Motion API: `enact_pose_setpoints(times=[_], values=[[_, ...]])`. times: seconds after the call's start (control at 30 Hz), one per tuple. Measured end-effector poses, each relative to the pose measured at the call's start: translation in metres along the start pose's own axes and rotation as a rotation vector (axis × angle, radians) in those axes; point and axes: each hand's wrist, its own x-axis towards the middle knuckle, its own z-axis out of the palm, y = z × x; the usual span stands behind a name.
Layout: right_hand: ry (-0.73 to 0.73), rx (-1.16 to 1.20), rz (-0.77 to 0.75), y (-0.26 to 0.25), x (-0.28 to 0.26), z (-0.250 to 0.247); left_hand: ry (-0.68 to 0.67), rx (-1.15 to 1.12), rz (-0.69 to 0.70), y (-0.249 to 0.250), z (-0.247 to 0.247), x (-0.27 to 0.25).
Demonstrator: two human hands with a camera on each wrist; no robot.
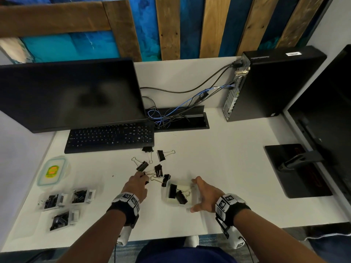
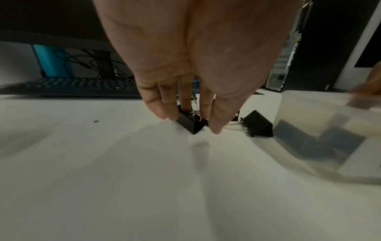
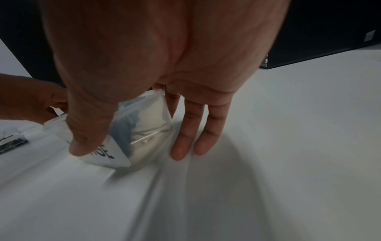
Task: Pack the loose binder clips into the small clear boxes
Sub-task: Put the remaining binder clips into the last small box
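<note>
Several loose black binder clips (image 1: 159, 164) lie scattered just in front of the keyboard. My left hand (image 1: 142, 177) reaches into the pile; in the left wrist view its thumb and fingers (image 2: 164, 112) pinch one black clip (image 2: 188, 126) that sits on the desk. Another clip (image 2: 257, 125) lies just to its right, against the small clear box (image 2: 309, 110). My right hand (image 1: 193, 195) grips this open box (image 1: 164, 194), thumb on the near side and a finger on the far side. Two clips (image 1: 177, 193) lie inside it. In the right wrist view two fingers (image 3: 181, 143) stretch down beside the box (image 3: 148, 117).
Three small clear boxes with clips in them (image 1: 51, 201) (image 1: 81, 195) (image 1: 62, 220) lie at the front left. A lidded container with a green label (image 1: 52, 171) sits behind them. A keyboard (image 1: 110, 137), monitor (image 1: 70, 93), cables (image 1: 171, 114), computer tower (image 1: 273, 82) and monitor base (image 1: 296, 169) surround the work area.
</note>
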Motion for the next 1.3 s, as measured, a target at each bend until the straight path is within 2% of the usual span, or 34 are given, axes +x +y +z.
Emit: enact_pose_setpoints(times=[0.23,0.33,0.4,0.6,0.77,0.87,0.93,1.03,1.17,1.23,1.3], values=[[-0.011,0.005,-0.001,0.001,0.001,0.000,0.093,-0.134,-0.030,-0.008,0.004,-0.009],[-0.010,0.013,0.003,0.002,0.002,0.000,0.032,-0.152,-0.042,-0.014,0.004,-0.012],[-0.007,0.012,-0.004,0.003,0.002,0.001,0.048,-0.155,-0.074,-0.013,0.000,-0.014],[-0.006,0.010,-0.007,0.003,0.003,0.001,0.312,-0.345,-0.045,-0.007,-0.024,-0.020],[-0.008,0.018,0.001,0.002,0.002,0.001,0.400,-0.318,0.039,-0.006,-0.045,-0.023],[-0.003,0.018,0.003,0.004,0.003,0.002,0.516,-0.376,0.081,-0.001,-0.053,-0.026],[-0.008,0.027,0.004,0.004,0.004,0.002,0.560,-0.429,0.158,0.007,-0.059,-0.030],[-0.023,0.028,0.009,0.004,0.005,0.002,0.444,-0.477,0.312,0.024,-0.063,-0.033],[-0.028,0.021,0.000,0.004,0.005,0.001,0.250,-0.344,0.478,0.048,-0.053,-0.032],[-0.024,0.021,-0.002,0.004,0.004,0.002,0.175,-0.292,0.512,0.059,-0.044,-0.031],[-0.019,0.019,-0.001,0.004,0.004,0.002,0.087,-0.276,0.484,0.068,-0.035,-0.028]])
